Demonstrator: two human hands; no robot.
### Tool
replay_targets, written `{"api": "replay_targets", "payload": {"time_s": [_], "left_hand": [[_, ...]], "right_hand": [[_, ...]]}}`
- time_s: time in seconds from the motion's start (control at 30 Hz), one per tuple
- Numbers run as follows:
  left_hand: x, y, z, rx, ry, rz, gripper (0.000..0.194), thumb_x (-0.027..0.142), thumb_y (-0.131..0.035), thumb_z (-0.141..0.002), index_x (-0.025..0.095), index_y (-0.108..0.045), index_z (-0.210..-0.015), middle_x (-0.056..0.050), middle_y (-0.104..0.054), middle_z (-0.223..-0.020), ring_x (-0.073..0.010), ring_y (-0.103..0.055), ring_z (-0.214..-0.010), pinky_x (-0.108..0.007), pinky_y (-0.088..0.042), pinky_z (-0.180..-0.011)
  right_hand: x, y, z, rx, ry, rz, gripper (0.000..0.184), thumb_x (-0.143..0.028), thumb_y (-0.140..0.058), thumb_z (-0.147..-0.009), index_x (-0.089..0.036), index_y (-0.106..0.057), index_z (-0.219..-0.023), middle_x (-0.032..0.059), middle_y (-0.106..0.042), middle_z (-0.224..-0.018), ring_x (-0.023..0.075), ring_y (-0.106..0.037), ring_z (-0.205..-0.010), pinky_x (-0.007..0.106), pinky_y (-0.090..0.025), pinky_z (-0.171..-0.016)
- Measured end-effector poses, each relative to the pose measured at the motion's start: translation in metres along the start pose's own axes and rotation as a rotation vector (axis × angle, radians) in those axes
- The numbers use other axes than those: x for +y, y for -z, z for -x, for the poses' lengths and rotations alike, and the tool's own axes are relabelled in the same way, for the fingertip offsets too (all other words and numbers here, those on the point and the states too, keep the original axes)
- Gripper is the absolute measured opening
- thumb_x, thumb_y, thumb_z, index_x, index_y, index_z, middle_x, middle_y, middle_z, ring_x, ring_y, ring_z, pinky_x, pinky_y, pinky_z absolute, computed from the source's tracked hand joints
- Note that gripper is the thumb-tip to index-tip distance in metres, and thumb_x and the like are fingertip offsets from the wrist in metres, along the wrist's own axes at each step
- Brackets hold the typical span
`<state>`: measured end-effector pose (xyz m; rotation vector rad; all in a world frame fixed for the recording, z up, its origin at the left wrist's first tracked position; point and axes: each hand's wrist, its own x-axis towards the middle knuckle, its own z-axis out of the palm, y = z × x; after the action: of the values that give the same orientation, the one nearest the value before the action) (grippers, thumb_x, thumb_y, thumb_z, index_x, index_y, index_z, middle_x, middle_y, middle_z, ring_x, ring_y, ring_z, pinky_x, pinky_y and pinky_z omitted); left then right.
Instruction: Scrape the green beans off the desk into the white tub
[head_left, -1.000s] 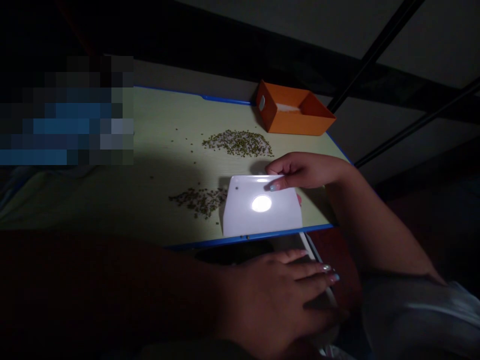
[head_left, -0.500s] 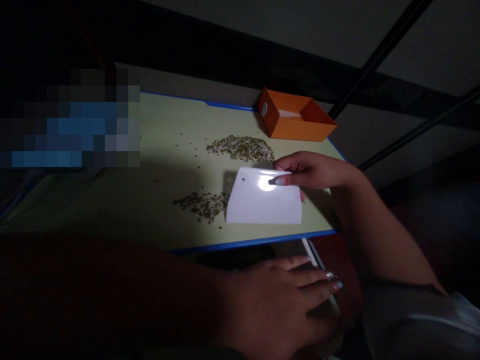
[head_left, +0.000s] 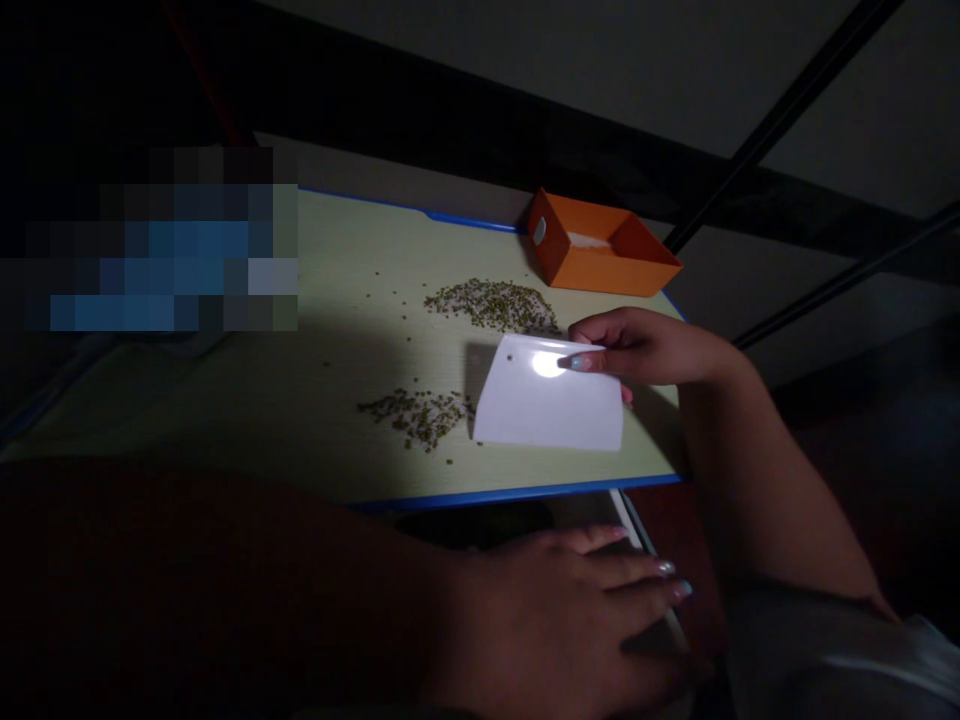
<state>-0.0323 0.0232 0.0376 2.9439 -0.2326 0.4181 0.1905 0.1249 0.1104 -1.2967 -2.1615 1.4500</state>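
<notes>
My right hand (head_left: pixel 630 345) grips a white plastic scraper (head_left: pixel 551 410) by its upper right part, thumb on top and other fingers behind. The scraper has a small hole near one corner and a bright light spot on its face. Just left of it lies a small pile of green beans (head_left: pixel 424 415), like mung beans. Behind the scraper is a larger pile of the same beans (head_left: pixel 491 303), with paler bits among them. Low in front of the table's edge, my left hand (head_left: pixel 555 610) is open, palm down with fingers spread, over a drawer-like opening.
An orange open box (head_left: pixel 607 265) with something pale inside stands at the table's back right corner. The pale table (head_left: pixel 352 240) has a blue edge, with a few stray beans on it. A pixelated patch covers the left. The surroundings are dark.
The whole view has shifted slightly. The scraper in my right hand has moved a little to the right, away from the nearer bean pile. My left hand stays open and nearly still.
</notes>
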Motion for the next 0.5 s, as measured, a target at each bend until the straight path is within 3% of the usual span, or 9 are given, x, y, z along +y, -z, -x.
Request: {"api": "replay_targets", "payload": {"time_s": [0.17, 0.5], "left_hand": [[0.0, -0.002, 0.0, 0.052, 0.024, -0.006, 0.044, 0.038, -0.032, -0.091, 0.03, -0.047, -0.132, -0.007, -0.046, -0.146, -0.0175, -0.042, -0.137, -0.039, -0.042, -0.113], [-0.003, 0.0, -0.002, 0.008, -0.005, -0.037, 0.047, 0.035, -0.024, -0.092, 0.032, -0.043, -0.135, -0.005, -0.045, -0.148, -0.0176, -0.042, -0.137, -0.037, -0.043, -0.112]], "right_hand": [[0.001, -0.002, -0.001, 0.016, -0.001, 0.029, 0.036, -0.049, -0.06, -0.089, -0.019, -0.052, -0.069, -0.0069, -0.052, -0.05, 0.0066, -0.048, -0.041, 0.019, -0.035, -0.041], [-0.001, -0.021, -0.015, 0.031, -0.002, 0.029, 0.037, -0.051, -0.061, -0.087, -0.018, -0.052, -0.072, -0.0078, -0.049, -0.05, 0.0068, -0.049, -0.039, 0.018, -0.037, -0.036]]}}
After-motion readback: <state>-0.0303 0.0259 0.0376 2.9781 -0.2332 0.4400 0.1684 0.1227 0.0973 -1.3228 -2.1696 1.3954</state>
